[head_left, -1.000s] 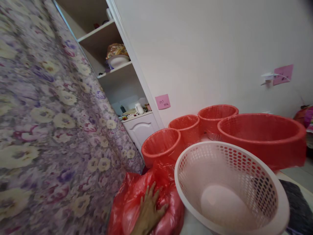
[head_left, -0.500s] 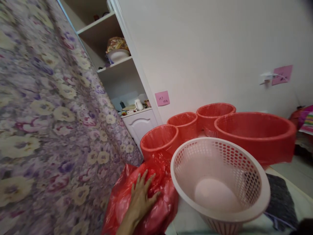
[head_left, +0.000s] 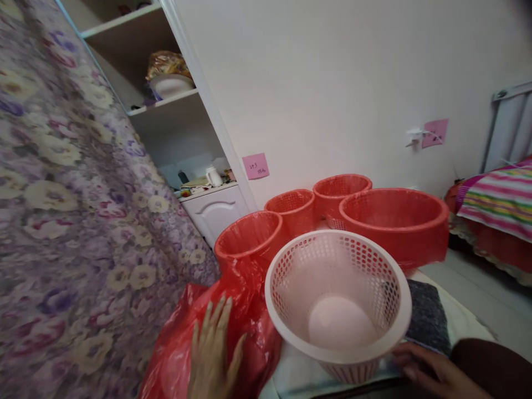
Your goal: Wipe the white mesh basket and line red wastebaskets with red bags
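My left hand (head_left: 213, 346) lies on a shiny red plastic bag (head_left: 178, 352), fingers outstretched and thumb apart. Just right of the bag stands a pale pink perforated plastic basket (head_left: 337, 324) with nothing in it. My right hand (head_left: 432, 368) is low at the right, beside the lower part of the basket, its fingers pointing left and a little apart. Nothing shows in its grasp, and whether it touches the basket is unclear. Behind the basket are several red containers: a wide red tub (head_left: 393, 244) and smaller red baskets, one of them (head_left: 249, 235) nearest the bag.
A dark grey cloth (head_left: 428, 313) lies on the pale table top (head_left: 469, 321), right of the pink basket. A flowered curtain (head_left: 83, 249) hangs at left, before a shelf unit (head_left: 166, 105). A bed with a striped cover (head_left: 502, 194) stands at far right.
My right hand has come into view beside the pink basket. My left hand stays on the red bag with fingers spread. The view has turned right, showing more of the bed.
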`<state>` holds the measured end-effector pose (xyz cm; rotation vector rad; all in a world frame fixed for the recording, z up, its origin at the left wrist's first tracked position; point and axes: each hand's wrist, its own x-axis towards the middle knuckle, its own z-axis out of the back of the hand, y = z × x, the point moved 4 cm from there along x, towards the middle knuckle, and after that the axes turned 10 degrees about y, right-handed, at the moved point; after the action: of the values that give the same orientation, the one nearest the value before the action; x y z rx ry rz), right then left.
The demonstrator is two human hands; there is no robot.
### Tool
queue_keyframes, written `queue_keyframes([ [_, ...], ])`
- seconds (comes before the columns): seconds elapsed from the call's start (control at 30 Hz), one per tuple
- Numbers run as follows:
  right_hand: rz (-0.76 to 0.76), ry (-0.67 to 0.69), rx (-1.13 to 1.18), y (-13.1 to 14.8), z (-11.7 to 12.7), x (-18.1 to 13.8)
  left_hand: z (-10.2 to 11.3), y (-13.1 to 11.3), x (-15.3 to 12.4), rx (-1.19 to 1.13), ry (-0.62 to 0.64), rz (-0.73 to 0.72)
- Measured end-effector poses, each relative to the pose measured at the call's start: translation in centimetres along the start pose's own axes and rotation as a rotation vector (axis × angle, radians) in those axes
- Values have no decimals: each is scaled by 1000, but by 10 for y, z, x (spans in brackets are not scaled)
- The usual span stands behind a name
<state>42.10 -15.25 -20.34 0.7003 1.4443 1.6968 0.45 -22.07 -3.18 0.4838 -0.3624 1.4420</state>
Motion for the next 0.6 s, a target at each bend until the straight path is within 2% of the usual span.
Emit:
queue_keyframes([
  [0.13,-20,-154,-57,16,31,-2,3,-8,-14,65,-3,23],
  [0.27,-55,-244,-46,13,52,-4,-9,-8,-31,176,58,113],
  [0.37,-61,-276,-7,0,59,-1,-24,-5,-31,191,167,192],
  [0.47,-83,-278,30,-20,61,3,-37,3,-19,150,287,258],
  [0.6,-81,-196,63,-50,58,8,-40,16,-1,102,349,250],
])
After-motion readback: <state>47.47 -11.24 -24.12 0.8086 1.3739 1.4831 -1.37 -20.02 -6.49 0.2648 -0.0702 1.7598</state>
